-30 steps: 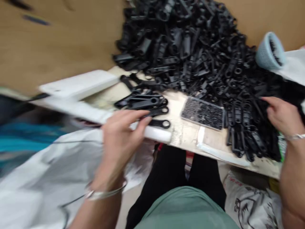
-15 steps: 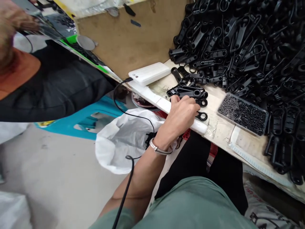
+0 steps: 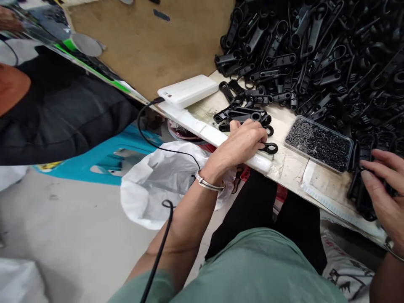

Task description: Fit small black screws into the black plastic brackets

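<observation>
My left hand (image 3: 241, 143) rests at the table's near edge, fingers curled over a small stack of black plastic handle parts (image 3: 244, 115); whether it grips one is hidden. My right hand (image 3: 383, 191) comes in at the right edge, fingers spread and touching black parts (image 3: 362, 198) at the foot of the big heap (image 3: 315, 50). A clear tray of tiny black pieces (image 3: 318, 143) lies between the two hands.
A white power bank (image 3: 187, 90) with a black cable (image 3: 158, 143) lies at the table's left corner. Below the edge hangs a white plastic bag (image 3: 158, 185). Another person in black sits at left (image 3: 63, 113), by a blue stool (image 3: 104, 158).
The view swung left, then steadied. My left hand settled onto the small stack of parts. My right hand left the view and has come back at the right edge.
</observation>
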{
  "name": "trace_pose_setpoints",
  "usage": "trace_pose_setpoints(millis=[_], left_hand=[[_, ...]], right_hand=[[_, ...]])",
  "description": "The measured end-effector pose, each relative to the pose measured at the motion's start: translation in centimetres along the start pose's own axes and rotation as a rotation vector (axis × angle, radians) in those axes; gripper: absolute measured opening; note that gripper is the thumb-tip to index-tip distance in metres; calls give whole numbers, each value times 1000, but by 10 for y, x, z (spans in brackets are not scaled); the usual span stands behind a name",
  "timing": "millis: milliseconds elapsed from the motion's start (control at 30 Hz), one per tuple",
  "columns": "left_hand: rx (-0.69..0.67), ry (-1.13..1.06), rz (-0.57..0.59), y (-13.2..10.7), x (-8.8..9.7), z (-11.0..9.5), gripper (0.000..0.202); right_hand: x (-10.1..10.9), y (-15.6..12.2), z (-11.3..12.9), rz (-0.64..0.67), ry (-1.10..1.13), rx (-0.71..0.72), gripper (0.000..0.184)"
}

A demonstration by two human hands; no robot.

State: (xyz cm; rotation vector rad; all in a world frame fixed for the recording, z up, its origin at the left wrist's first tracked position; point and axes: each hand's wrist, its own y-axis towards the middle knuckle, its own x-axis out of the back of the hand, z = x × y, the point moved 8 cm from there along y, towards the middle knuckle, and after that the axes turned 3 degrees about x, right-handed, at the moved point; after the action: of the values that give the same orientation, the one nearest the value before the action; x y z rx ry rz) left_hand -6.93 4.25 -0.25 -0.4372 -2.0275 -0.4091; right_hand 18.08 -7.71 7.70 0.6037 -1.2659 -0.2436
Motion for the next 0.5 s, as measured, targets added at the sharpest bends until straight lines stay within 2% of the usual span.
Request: trace_pose_setpoints(millis=[67,133,267,367,500], left_hand=[[-9,-93,-19,0,4,-7,7],[-27,-187,-41,0,8,-19,8],[-117,-349,19,1,-2,-56,10],[-151,-417,57,2,-13,-74,12],[-179,-436,75,-2,-21,-81,17]], right_hand=[[-9,-3,4,39,129,-102,25],[-28,-8,3,116,350,-277,22],[-78,-18,15,257,902,-591,42],[-100,-22,22,243,1150,-747,45],[-108,-30,17,161,1295,-905,40]])
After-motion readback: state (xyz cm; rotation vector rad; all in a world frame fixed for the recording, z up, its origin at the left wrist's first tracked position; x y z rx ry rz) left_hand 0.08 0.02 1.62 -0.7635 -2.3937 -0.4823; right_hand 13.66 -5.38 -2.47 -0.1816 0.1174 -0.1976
